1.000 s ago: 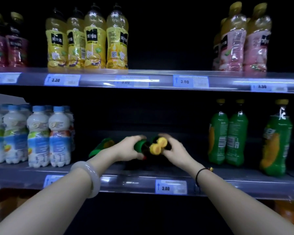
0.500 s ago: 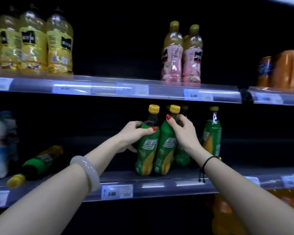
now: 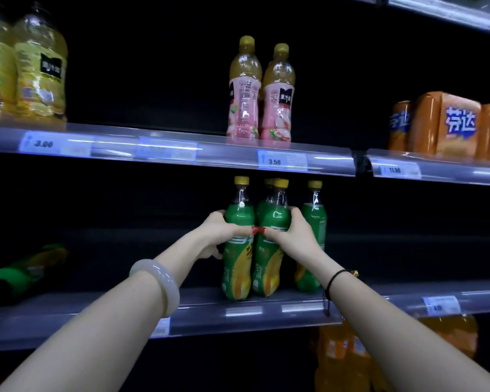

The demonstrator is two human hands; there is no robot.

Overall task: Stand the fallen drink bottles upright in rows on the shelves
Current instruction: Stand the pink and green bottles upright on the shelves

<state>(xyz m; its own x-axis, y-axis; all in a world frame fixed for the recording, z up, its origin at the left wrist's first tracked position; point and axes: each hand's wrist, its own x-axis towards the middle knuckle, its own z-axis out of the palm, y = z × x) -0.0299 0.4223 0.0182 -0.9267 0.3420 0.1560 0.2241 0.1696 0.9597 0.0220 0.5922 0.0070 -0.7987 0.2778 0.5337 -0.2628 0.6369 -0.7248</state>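
Observation:
Two green bottles with yellow caps stand upright side by side at the front of the middle shelf. My left hand grips the left green bottle around its waist. My right hand grips the right green bottle the same way, thumbs nearly touching. Another green bottle stands just right of my right hand, and a further cap shows behind. One green bottle lies fallen on its side at the far left of the same shelf.
On the upper shelf stand two pink-labelled bottles, yellow juice bottles at the left and orange packs at the right. Orange bottles sit below. The middle shelf is bare between the fallen bottle and my hands.
Both bottles, lying with caps toward me a second ago, were raised upright and carried right; now they stand on the shelf next to the other green bottles. My view shifted right.

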